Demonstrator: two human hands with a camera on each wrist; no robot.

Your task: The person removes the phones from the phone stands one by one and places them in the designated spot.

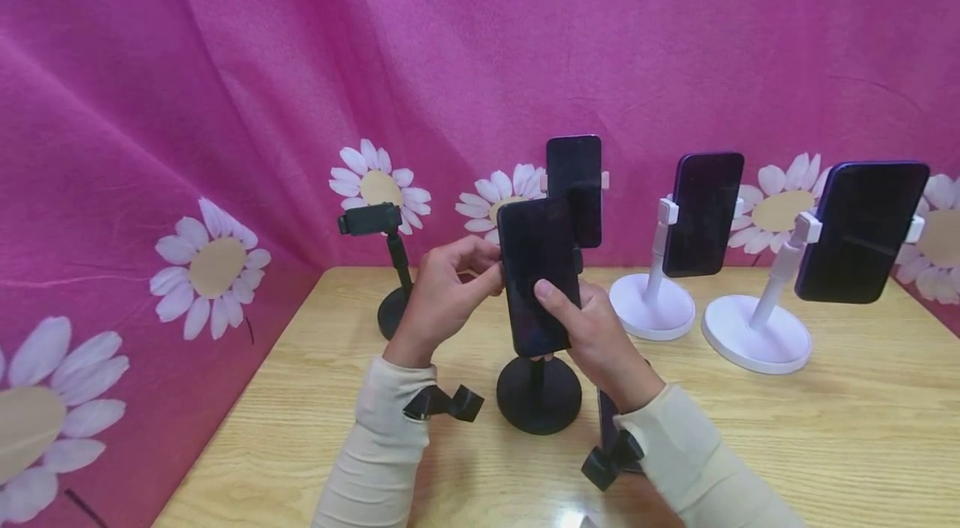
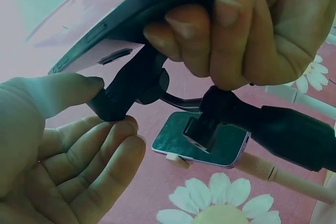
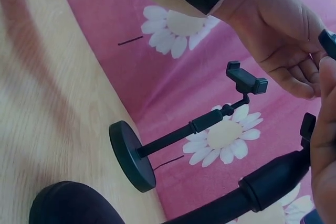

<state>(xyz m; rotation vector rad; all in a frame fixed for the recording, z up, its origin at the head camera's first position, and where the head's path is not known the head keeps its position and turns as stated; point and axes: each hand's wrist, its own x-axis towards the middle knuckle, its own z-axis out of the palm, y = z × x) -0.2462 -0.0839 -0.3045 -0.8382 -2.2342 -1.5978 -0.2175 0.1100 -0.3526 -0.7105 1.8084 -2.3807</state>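
The left hand [image 1: 453,288] pinches a black clamp [image 2: 125,83] behind a dark phone [image 1: 534,274] that the right hand [image 1: 602,336] grips above a round black base [image 1: 538,405]; leftward, the tabletop [image 1: 292,428] reaches its edge, a second black stand [image 1: 401,263] near its far corner.

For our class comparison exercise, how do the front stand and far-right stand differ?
Colour: the front stand is black; the far-right stand is white.
Handling: the left hand pinches the front stand's black clamp; no hand touches the far-right stand.
Phones: the right hand grips the near phone at the front stand; the far-right stand's white clamp holds the other phone.
Both are round-based.
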